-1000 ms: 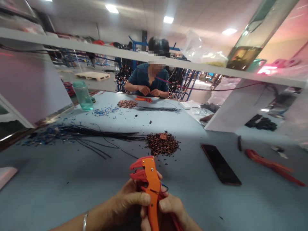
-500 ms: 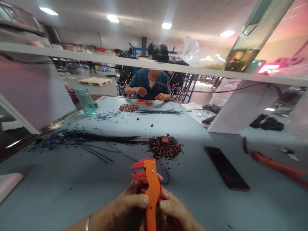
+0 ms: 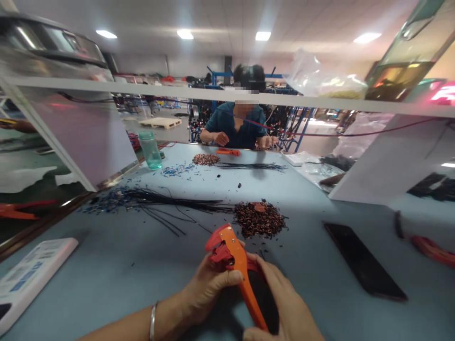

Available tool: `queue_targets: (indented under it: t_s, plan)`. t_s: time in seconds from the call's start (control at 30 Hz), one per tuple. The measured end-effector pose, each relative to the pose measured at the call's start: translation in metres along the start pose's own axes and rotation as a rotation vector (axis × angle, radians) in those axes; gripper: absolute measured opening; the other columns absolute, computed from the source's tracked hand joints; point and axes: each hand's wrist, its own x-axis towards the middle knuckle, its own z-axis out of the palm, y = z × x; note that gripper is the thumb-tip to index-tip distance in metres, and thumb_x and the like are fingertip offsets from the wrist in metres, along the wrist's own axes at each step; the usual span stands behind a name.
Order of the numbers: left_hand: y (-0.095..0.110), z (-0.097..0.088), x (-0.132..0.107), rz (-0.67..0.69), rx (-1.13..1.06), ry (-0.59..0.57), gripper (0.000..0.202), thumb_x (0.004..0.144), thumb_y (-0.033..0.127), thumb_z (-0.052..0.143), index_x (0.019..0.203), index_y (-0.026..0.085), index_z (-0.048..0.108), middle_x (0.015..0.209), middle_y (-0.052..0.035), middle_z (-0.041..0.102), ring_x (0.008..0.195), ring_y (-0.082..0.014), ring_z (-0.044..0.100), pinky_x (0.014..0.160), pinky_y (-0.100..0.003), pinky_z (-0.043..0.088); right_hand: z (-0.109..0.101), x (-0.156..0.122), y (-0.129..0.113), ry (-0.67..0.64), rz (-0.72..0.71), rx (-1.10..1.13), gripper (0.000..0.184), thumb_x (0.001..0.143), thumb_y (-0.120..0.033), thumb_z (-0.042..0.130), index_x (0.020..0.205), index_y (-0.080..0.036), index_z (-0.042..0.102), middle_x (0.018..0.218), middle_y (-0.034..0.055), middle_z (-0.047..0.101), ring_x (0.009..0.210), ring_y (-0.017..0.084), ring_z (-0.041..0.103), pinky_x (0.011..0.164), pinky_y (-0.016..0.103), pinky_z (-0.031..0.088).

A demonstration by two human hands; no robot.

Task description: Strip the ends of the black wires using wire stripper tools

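An orange and red wire stripper (image 3: 237,255) is held between both hands above the near part of the table, its jaws pointing up and left. My left hand (image 3: 204,291) is closed at the jaw end, with the thumb pressed on the orange body; its other fingers are partly hidden behind the tool. Around the handles wraps my right hand (image 3: 289,300). Just beyond the jaws is a heap of short black and copper offcuts (image 3: 261,220). A bundle of thin black wires (image 3: 177,201) lies left of that heap, with blue-tipped ends (image 3: 110,199).
A black phone (image 3: 362,260) and red-handled pliers (image 3: 432,248) lie at the right. A white device (image 3: 35,279) sits front left, and a green bottle (image 3: 150,150) stands farther back. Across the table sits a co-worker (image 3: 236,121) behind a white shelf edge (image 3: 220,96).
The view has turned left, so the scene sits farther right. The wire stripper has tilted, its handles swinging right. My right hand has shifted outward and spread along the handles.
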Motion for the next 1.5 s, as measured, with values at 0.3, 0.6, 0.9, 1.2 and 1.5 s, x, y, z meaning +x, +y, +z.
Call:
queue_targets:
  t_s: [0.3,0.6,0.9,1.2,1.5]
  plan:
    - [0.002,-0.005,-0.001,0.008,0.153,-0.113,0.047,0.071,0.027,0.083,0.114,0.026,0.064,0.112,-0.0060,0.071,0.110,-0.0284,0.062,0.099,-0.043,0.043,0.027,-0.003,0.007,0.165,-0.012,-0.255,0.093,0.058,-0.014,0.063,0.142,-0.024,0.026,0.125,0.0154,0.051,0.112,0.036,0.055,0.092,0.055,0.048]
    - [0.003,-0.007,-0.003,0.019,0.226,-0.109,0.046,0.074,0.030,0.081,0.115,0.026,0.063,0.116,-0.0055,0.069,0.112,-0.0280,0.062,0.102,-0.042,0.043,0.020,0.001,0.001,0.166,-0.134,-0.241,0.087,0.053,-0.010,0.053,0.136,-0.018,0.029,0.124,0.0156,0.051,0.115,0.033,0.052,0.096,0.051,0.047]
    - [-0.001,-0.010,-0.005,0.070,0.381,-0.062,0.050,0.071,0.029,0.083,0.115,0.036,0.061,0.111,0.0022,0.068,0.103,-0.0244,0.063,0.093,-0.038,0.050,0.020,0.003,0.005,0.439,-0.291,-0.568,0.087,0.060,-0.007,0.048,0.144,-0.008,0.027,0.127,0.0203,0.045,0.114,0.036,0.043,0.094,0.057,0.042]
    - [0.003,-0.007,-0.004,0.201,0.711,-0.072,0.027,0.078,0.022,0.067,0.105,0.021,0.068,0.096,-0.0066,0.065,0.089,-0.0231,0.063,0.073,-0.029,0.052,-0.011,0.006,0.006,0.494,-0.219,-0.695,0.067,0.057,-0.008,0.050,0.125,-0.010,0.047,0.107,0.0179,0.059,0.096,0.033,0.056,0.082,0.051,0.051]
    - [0.005,-0.009,0.000,0.320,0.929,0.223,0.021,0.078,0.013,0.051,0.088,0.020,0.068,0.081,-0.0021,0.062,0.075,-0.0174,0.060,0.066,-0.025,0.048,-0.034,0.007,0.014,0.535,-0.034,-0.704,0.031,0.068,-0.017,0.049,0.098,-0.018,0.058,0.086,0.0108,0.072,0.072,0.027,0.070,0.062,0.037,0.054]
